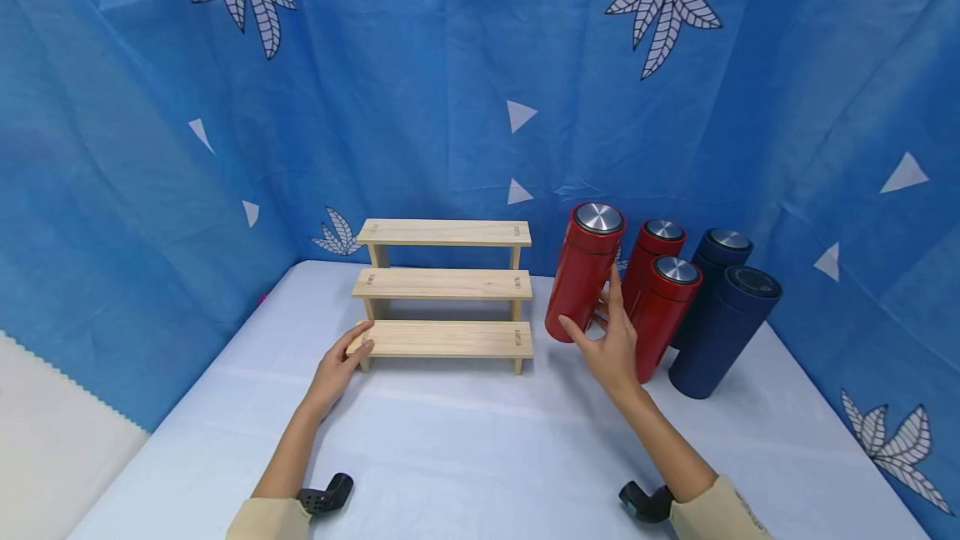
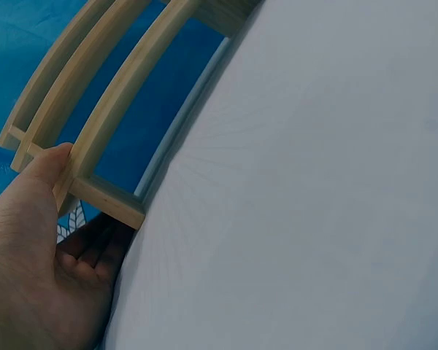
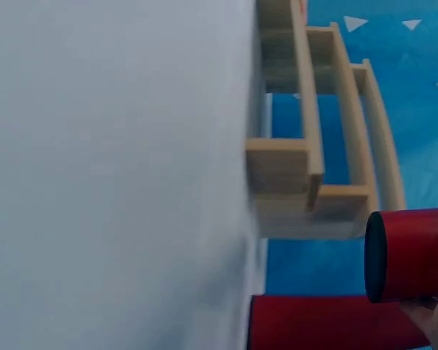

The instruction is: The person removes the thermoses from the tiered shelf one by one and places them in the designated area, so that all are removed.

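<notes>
A three-tier wooden step shelf (image 1: 442,338) stands on the white-covered table. My left hand (image 1: 337,369) grips the left end of its lowest board; in the left wrist view the thumb (image 2: 47,169) presses on the board and the other fingers curl below. Just right of the shelf, my right hand (image 1: 617,357) holds a red thermos (image 1: 581,277) with a silver lid, slightly tilted and raised off the table. Only the base end of this held red thermos (image 3: 417,255) shows in the right wrist view, with most of that hand out of frame.
Two more red thermoses, one in front (image 1: 663,319) and one behind (image 1: 647,255), stand right of my right hand. Beyond them are two dark blue thermoses, front (image 1: 720,336) and rear (image 1: 712,273). A blue patterned curtain (image 1: 442,90) hangs around the table (image 1: 465,457).
</notes>
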Motion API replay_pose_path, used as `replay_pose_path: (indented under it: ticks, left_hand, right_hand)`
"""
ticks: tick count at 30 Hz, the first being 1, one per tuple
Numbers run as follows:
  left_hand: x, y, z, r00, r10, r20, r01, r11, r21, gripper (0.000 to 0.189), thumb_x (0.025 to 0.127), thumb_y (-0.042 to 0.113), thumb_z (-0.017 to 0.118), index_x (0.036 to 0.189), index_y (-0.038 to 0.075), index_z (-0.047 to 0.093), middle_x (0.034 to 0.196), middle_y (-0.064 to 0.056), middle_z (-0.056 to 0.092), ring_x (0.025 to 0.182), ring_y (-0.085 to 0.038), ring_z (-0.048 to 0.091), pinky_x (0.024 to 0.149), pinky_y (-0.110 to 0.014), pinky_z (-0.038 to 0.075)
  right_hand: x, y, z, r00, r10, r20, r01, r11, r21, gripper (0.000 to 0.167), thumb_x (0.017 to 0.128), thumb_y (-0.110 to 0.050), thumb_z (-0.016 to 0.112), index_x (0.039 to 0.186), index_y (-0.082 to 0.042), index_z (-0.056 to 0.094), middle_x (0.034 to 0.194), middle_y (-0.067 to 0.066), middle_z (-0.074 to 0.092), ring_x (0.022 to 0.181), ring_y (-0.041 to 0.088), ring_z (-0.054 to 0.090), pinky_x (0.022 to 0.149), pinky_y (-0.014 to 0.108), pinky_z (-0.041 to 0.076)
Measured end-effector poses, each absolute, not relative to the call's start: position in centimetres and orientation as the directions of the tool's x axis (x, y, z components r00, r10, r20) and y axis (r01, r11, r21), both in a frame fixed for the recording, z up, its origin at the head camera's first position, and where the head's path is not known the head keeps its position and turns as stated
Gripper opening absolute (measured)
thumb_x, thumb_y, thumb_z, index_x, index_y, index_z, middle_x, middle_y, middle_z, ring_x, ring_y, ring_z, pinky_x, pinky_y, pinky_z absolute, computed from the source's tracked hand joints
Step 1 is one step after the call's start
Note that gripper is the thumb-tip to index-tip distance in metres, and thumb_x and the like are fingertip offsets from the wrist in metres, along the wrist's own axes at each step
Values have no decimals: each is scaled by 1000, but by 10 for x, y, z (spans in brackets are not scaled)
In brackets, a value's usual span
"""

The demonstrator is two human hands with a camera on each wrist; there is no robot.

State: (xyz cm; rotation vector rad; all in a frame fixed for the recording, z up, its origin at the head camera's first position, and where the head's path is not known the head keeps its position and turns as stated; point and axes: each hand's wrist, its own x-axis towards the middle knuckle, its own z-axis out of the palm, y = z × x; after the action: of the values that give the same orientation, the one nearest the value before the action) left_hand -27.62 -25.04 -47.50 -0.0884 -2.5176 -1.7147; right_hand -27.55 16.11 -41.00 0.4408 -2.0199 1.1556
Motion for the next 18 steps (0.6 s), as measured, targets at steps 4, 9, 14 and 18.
replay_pose_path:
  ticks: [4,9,14,18]
  left_hand:
    - [-286,-255,-489,-992,-5,127,116,376,919,56,91,49,51,140,25,40,149,-2,28,137,-27,17,105,-53,22]
    - [-283,-253,-486,-993,7,118,112,359,926,54,92,46,52,140,24,41,149,-2,28,138,-27,16,106,-53,21]
    - [-273,-247,-468,-994,11,111,108,342,933,51,95,35,52,141,17,40,149,-8,28,137,-31,16,105,-55,20]
    - [-266,-242,-458,-994,8,110,105,361,927,51,96,32,50,141,14,38,149,-10,27,137,-32,17,105,-54,21]
  right_hand:
    - [-272,175,-429,-685,77,725,-590,526,-613,104,71,-4,79,150,-23,13,123,21,51,109,36,53,79,52,48]
    - [-271,186,-445,-704,80,706,-571,526,-630,106,71,-3,79,150,-23,12,127,20,48,111,34,51,80,53,48]
    - [-271,192,-459,-730,69,680,-552,526,-646,107,71,-3,79,150,-24,10,127,19,47,110,35,51,80,52,47]
    - [-271,194,-470,-754,58,654,-534,525,-663,108,70,-4,80,150,-25,10,126,21,47,109,37,51,79,53,47]
